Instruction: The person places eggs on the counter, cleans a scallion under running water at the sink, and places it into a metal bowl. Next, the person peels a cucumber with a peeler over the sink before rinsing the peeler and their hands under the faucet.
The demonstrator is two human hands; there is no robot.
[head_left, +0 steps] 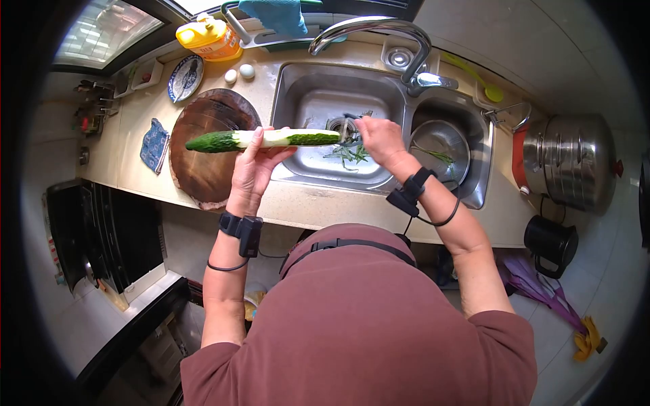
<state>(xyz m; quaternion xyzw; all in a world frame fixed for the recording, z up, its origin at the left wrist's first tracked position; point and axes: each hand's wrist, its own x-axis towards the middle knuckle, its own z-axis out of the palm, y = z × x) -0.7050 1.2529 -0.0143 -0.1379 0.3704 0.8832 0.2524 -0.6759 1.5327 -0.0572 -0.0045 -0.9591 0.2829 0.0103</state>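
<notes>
My left hand (254,162) is closed around the middle of a long cucumber (271,139), held level over the space between the round cutting board and the sink. Pale flesh shows along its middle, while both ends keep dark green skin. In my right hand (383,140) is a peeler (347,126), whose head is at the cucumber's right end; whether the blade touches the skin I cannot tell. Below, green peel strips (352,155) lie in the larger basin of the steel sink (308,95), around the drain.
A round wooden cutting board (196,172), a blue cloth (155,145), a patterned plate (185,78), two eggs (246,71) and a yellow jug (210,40) sit on the left. A faucet (372,26) arches over the sink. On the right are a metal bowl (452,142) and steamer pot (575,159).
</notes>
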